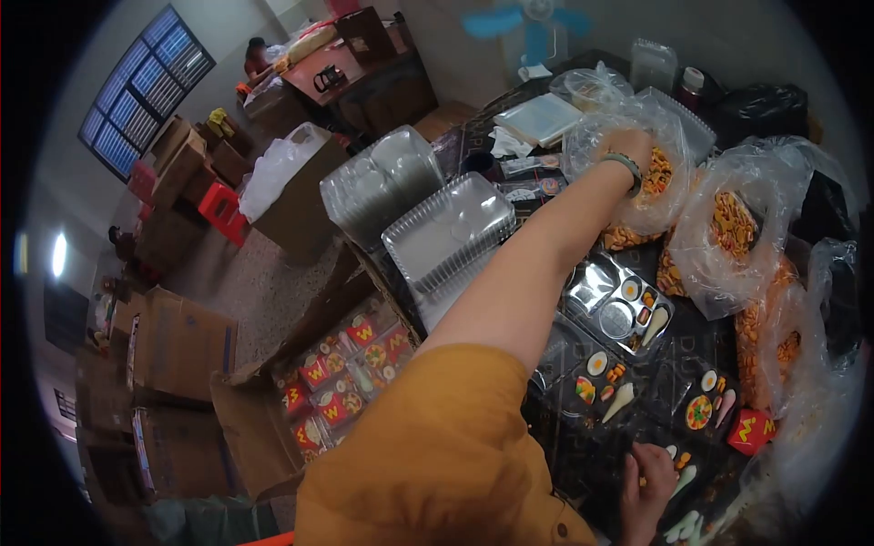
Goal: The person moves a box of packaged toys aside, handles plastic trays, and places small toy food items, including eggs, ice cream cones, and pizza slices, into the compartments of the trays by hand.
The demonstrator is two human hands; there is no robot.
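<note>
Left hand [626,146] is down in the bag [672,202], can't tell its grip. Right hand [645,487] lies flat and loose on a tray [685,471] well below the bag.

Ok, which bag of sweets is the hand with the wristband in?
Find the black table and the puffy clear bags of orange sweets on it. The bag is the end one, nearest the stack of clear lids. It is the only one with the left hand down in its mouth.
</note>
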